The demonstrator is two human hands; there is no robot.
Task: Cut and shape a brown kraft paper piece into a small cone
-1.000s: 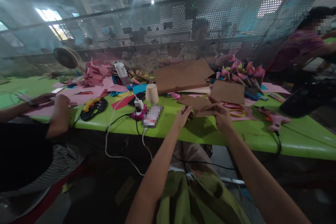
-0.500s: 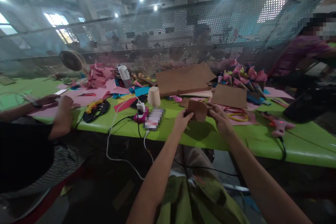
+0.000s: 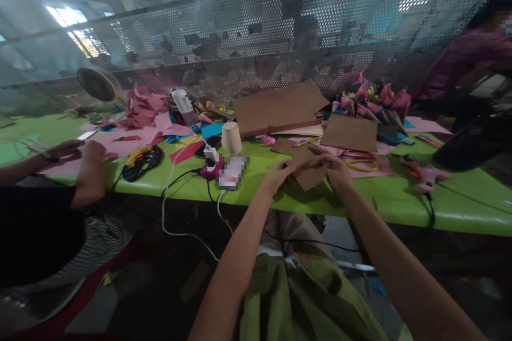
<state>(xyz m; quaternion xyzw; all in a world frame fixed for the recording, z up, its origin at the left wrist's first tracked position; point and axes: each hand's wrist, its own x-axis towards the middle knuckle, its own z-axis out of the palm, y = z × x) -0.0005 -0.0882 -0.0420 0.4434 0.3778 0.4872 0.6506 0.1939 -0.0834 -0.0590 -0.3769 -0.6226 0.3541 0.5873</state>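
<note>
A piece of brown paper (image 3: 310, 177) is stretched between my two hands, its lower corner pointing toward me. My left hand (image 3: 280, 175) pinches its left edge between thumb and fingers. My right hand (image 3: 335, 168) grips the right side, with fingers bent over the upper edge. Just beyond lies another brown piece (image 3: 285, 146), partly covered by the held paper, with a pencil (image 3: 306, 141) across it. Right of my right hand are a yellow ring-shaped item (image 3: 362, 164) and pink paper (image 3: 380, 171).
A pink glue gun (image 3: 427, 176) stands right. A beige cup (image 3: 231, 137), phone (image 3: 232, 172) and power strip (image 3: 210, 168) with cables sit left. Brown cardboard (image 3: 280, 109) and paper cones (image 3: 372, 101) lie behind. A co-worker's hands (image 3: 86, 152) work at far left.
The brown paper has turned from a squarish, raised pose to a corner-down one, lower over the table. The pencil now shows behind it. My view has tilted slightly downward.
</note>
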